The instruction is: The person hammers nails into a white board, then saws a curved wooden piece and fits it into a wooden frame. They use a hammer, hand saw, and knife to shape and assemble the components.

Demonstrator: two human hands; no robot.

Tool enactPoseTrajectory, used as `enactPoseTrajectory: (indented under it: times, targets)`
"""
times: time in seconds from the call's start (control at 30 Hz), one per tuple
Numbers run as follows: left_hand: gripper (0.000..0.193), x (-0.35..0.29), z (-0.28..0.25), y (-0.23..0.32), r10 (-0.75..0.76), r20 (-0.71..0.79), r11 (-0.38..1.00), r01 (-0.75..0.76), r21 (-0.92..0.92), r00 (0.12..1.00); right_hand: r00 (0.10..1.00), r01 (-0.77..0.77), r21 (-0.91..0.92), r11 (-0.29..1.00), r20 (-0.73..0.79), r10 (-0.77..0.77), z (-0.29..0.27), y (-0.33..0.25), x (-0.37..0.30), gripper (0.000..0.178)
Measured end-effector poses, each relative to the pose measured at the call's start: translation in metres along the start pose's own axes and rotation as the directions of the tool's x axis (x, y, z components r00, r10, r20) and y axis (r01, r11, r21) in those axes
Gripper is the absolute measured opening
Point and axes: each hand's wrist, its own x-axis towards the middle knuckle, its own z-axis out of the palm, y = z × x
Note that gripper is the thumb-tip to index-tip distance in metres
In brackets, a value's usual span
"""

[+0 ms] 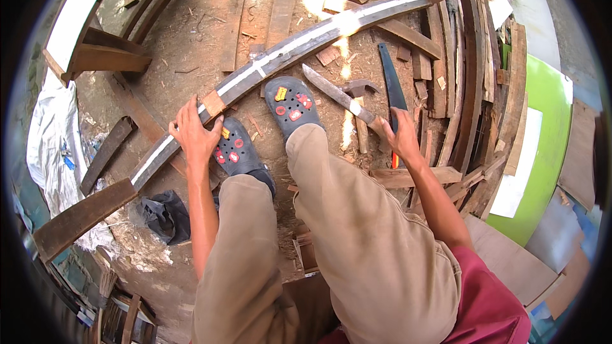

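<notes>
A long curved wooden beam [280, 57] with a white stripe along it runs slantwise across the ground. My left hand [194, 130] grips its nearer part, thumb and fingers on either side, beside a bare orange-brown patch [213, 102] of wood. To the right, my right hand [403, 137] closes around the handle end of a machete [338, 94], its blade pointing up and left toward the beam. A handsaw [391, 76] with a dark blade lies beside that hand, its handle partly covered. Under the machete blade lies a claw hammer [361, 85].
My feet, in grey clogs [294, 107], stand close to the beam. Stacked planks [468, 76] line the right side, beside a green panel [542, 153]. A wooden frame [108, 57] stands at upper left, near a white sack [57, 140]. A black plastic bag [167, 215] lies lower left.
</notes>
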Motion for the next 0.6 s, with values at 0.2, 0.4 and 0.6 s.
enactPoseTrajectory:
  times: [0.2, 0.4, 0.6]
  targets:
    - [0.062, -0.011, -0.021, -0.014, 0.018, -0.035, 0.975, -0.025, -0.219, 0.999, 0.978, -0.007, -0.040, 0.999, 0.208, 0.015, 0.033, -0.014, -0.004, 0.040]
    - [0.033, -0.075, -0.051, -0.055, -0.617, -0.391, 0.722, 0.294, -0.626, 0.684, 0.968, -0.146, 0.302, 0.942, 0.238, 0.073, -0.007, -0.008, -0.024, 0.033]
    - [0.080, -0.104, -0.096, -0.198, -0.815, -0.514, 0.580, 0.365, -0.729, 0.267, 0.978, -0.208, 0.580, 0.787, 0.132, 0.162, -0.023, -0.065, -0.016, 0.029]
